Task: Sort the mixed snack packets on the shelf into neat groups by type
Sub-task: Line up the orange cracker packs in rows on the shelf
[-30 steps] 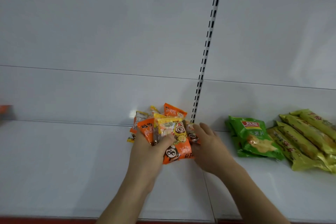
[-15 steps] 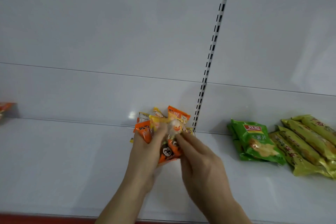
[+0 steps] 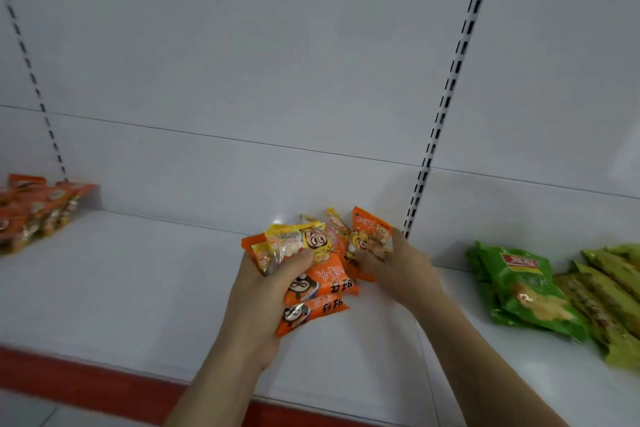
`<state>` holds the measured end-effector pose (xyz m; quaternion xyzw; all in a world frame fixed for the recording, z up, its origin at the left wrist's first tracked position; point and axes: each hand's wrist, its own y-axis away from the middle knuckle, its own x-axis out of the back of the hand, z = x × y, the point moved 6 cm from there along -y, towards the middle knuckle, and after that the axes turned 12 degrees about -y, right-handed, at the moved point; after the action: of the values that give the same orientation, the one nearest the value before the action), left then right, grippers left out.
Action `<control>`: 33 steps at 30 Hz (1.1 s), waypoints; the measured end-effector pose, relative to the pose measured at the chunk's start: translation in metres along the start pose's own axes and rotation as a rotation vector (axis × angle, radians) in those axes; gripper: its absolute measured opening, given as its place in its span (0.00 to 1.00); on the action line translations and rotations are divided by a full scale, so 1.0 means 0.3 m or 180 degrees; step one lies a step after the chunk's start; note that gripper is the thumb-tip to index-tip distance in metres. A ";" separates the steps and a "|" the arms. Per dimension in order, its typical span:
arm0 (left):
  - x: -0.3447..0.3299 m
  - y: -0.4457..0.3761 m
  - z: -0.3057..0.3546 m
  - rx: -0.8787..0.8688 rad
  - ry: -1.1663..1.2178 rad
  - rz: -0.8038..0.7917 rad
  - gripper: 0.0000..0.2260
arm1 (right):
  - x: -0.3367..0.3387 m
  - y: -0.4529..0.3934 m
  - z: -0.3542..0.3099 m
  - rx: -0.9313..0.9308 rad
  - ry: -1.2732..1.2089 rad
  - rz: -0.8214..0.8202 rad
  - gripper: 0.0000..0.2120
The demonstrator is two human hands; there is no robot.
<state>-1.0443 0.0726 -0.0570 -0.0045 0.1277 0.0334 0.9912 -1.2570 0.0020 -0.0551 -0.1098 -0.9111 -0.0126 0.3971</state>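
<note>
Left hand [image 3: 258,291] grip closed round orange cartoon packets [image 3: 313,291]; right hand [image 3: 398,265] pinches another packet [image 3: 369,230]. Writing unreadable.

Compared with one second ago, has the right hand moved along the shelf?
Yes. The right hand went left: earlier it lay right of the slotted upright; now it sits mostly left of its foot, gripping an orange packet.

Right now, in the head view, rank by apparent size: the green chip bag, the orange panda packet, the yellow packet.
1. green chip bag, clearly largest
2. orange panda packet and yellow packet: about alike, both partly hidden by the left hand, so unranked
</note>
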 end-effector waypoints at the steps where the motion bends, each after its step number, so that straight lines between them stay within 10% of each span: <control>1: 0.016 0.006 0.002 -0.0014 -0.0030 0.0059 0.11 | -0.027 -0.021 0.008 -0.0043 0.0028 -0.0056 0.34; 11: 0.099 0.067 -0.020 -0.0049 -0.0154 0.0554 0.17 | 0.070 0.046 -0.037 0.0438 -0.1800 0.0706 0.24; 15: 0.091 0.085 0.000 -0.0150 -0.0241 0.0701 0.16 | 0.055 0.243 -0.144 0.1008 -0.3020 -0.0048 0.22; 22: 0.142 0.140 -0.005 0.0122 -0.0132 0.0320 0.38 | -0.126 0.415 -0.190 0.1489 -0.2147 -0.0715 0.23; 29: 0.399 0.202 0.079 -0.0197 -0.0234 0.0332 0.23 | -0.264 0.565 -0.418 0.1583 -0.2366 -0.0502 0.13; 33: 0.643 0.248 0.142 -0.0144 -0.0112 0.0364 0.22 | -0.472 0.677 -0.629 0.1300 -0.2820 -0.1010 0.31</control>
<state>-0.8524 0.1603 -0.0647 -0.0190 0.1095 0.0930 0.9894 -0.9846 0.1524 -0.0420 0.1148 -0.9813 0.1533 -0.0205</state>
